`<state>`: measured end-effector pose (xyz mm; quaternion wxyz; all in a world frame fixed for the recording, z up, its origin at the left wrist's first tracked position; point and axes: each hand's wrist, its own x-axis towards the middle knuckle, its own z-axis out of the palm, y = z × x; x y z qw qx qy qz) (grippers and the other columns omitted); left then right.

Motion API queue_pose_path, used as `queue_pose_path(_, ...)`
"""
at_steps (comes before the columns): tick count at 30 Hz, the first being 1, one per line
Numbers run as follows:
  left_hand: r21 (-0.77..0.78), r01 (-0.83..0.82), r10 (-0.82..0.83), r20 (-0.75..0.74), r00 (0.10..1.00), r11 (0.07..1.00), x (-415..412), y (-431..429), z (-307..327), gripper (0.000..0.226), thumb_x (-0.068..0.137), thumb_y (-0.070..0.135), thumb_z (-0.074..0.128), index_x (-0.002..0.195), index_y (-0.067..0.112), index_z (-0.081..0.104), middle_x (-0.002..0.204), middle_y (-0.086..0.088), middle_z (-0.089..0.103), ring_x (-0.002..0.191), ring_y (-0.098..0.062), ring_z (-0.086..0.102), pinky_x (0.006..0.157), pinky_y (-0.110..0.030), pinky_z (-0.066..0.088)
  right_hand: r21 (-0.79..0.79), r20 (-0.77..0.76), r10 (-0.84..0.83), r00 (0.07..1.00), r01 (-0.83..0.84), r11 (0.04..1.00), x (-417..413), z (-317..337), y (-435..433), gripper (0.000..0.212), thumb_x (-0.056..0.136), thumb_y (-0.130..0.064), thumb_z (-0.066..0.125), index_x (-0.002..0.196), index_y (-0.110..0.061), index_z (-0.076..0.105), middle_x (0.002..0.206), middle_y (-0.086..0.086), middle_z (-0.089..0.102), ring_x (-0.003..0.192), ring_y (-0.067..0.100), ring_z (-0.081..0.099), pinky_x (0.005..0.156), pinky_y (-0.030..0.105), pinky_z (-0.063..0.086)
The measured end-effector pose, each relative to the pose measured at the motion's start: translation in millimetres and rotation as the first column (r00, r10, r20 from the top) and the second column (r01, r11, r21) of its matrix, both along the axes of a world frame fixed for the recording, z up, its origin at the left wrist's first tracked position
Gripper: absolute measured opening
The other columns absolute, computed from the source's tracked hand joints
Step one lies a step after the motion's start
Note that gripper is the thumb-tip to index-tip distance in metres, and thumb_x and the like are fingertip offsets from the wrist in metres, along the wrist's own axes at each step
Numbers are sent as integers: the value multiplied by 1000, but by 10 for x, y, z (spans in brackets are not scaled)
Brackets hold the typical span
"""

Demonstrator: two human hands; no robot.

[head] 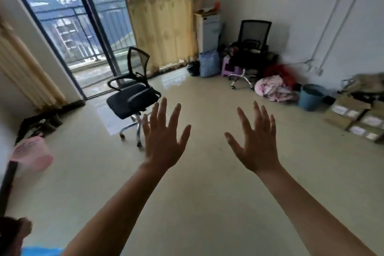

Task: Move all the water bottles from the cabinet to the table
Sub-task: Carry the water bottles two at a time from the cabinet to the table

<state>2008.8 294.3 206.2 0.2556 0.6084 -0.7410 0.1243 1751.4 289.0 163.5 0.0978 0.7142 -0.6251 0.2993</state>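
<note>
Forearms: 2 bare arms, the left forearm [116,210] and the right forearm [307,212], reach from the near edge toward the middle of the room.
Left hand: the bare left hand [164,147] is held up over the floor with its back toward me and all 5 fingers straight and spread. It is released and grasps nothing.
Right hand: the bare right hand [256,147] is just right of it and apart from it, in the same pose. It is also released, with nothing in it.
Task items: I cannot tell from this view where the water bottles stand.
Floor: a glossy cream tiled floor [207,203] runs from near to far.
Near left: a blurred pink fan-shaped thing [31,156] sits at the left edge; I cannot tell what it is.
Chair 1: a black mesh-backed swivel office chair [133,97] on a chrome base stands left of my left hand and farther off.
Door: a dark-framed glass sliding door [95,18] is at the far left, with a metal balcony railing [62,12] beyond it.
Curtain: a yellow patterned fabric curtain [164,21] hangs just right of the door.
Chair 2: a second black mesh office chair [254,33] stands by the far wall, its seat piled with dark things.
Right side: a crumpled pink cloth bundle [272,89], a round blue plastic bucket [310,97] and brown cardboard boxes with white labels [353,116] lie along the right wall.
</note>
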Motion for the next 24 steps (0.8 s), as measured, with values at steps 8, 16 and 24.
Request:
queue_pose_path(8, 38, 433, -434, 16, 901, 900, -2411, -1377, -219, 59, 96, 55, 40, 148, 27, 43, 163, -14, 18, 149, -36, 17, 115, -63, 20, 53, -80, -390, 917, 395, 917, -2175, -251, -310, 74, 95, -70, 33, 158, -32, 22, 167, 15, 7, 153, 37, 6, 121, 58, 11)
queue_pose_path(16, 39, 789, -790, -2, 614, 613, -4986, -2367, -112, 64, 97, 58, 35, 150, 22, 42, 164, -14, 14, 151, -37, 11, 117, -61, 15, 85, -148, -770, 620, 784, 615, -4020, -10, -342, 74, 97, -73, 24, 159, -32, 20, 167, 13, 2, 153, 37, 6, 121, 60, 13)
queue_pose_path(24, 151, 921, -933, 56, 355, 359, -7331, -2212, -368, 65, 99, 61, 28, 154, 28, 28, 166, -10, 6, 152, -33, 4, 118, -61, 14, 83, -67, -943, 327, 943, 321, -5577, -205, 242, 74, 96, -70, 32, 157, -29, 27, 167, 15, 11, 153, 36, 12, 120, 59, 19)
